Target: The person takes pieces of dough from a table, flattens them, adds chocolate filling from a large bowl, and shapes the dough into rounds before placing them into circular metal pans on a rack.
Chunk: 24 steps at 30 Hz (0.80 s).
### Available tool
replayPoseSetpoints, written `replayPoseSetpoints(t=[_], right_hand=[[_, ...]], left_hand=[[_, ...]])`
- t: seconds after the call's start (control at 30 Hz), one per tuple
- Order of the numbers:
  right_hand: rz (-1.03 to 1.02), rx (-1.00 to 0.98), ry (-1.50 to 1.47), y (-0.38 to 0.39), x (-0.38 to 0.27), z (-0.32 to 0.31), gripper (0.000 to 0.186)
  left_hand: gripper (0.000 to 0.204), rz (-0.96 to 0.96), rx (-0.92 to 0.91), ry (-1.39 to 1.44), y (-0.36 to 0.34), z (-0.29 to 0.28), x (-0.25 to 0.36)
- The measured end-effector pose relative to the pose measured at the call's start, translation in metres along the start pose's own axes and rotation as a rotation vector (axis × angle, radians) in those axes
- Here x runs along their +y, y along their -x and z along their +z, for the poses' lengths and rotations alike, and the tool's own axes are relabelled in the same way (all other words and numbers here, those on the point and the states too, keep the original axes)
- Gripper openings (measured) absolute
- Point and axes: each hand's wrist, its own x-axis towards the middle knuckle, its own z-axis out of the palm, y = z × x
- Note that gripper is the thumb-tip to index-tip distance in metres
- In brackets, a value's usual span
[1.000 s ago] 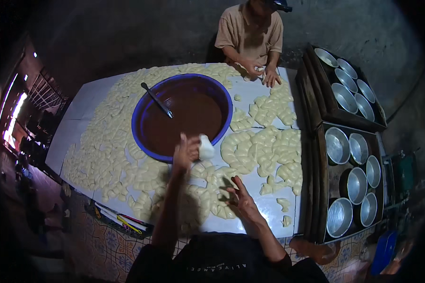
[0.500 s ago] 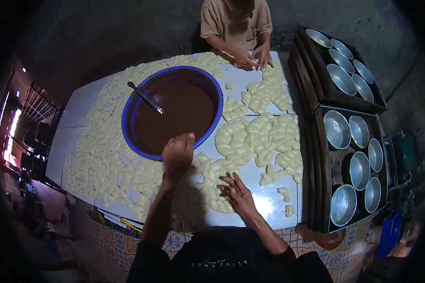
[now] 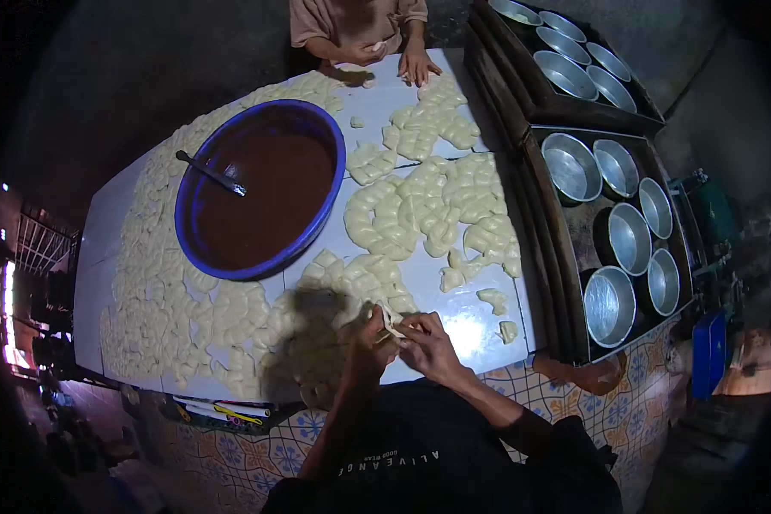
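Cream-coloured, a small piece of dough is pinched between the fingers of the left hand and those of the right hand, above the near edge of the white table (how firmly it is gripped cannot be told). Part of it is hidden by the curled fingers. Just beyond the fingertips, more dough pieces are spread in a crowded layer. To the right of the fingers, two loose scraps are set apart. Farther right, round metal pans are held in a dark tray. Beyond the fingers and to their left, brown mixture is contained in a blue basin, with a metal utensil leaned on its rim. Farthest from the fingers, a pale bit is held by a co-worker in a tan shirt.
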Motion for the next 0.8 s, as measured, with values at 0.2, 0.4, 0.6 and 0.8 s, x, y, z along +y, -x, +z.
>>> replayPoseSetpoints(t=[0.2,0.4,0.6,0.8], right_hand=[[0.076,0.201,-0.374,0.002,0.013,-0.016,0.018],[-0.071,0.188,-0.147,0.013,-0.01,-0.023,0.022],[0.215,0.13,-0.192,0.023,0.004,-0.027,0.021],[0.471,0.048,-0.422,0.042,0.035,-0.019,0.031]], left_hand=[[0.033,0.181,-0.166,-0.218,0.003,0.015,-0.009],[0.026,-0.017,-0.093,-0.111,-0.008,0.013,-0.031],[0.013,0.131,-0.027,-0.163,-0.008,0.025,-0.052],[0.019,0.433,-0.151,-0.285,-0.011,0.025,-0.056]])
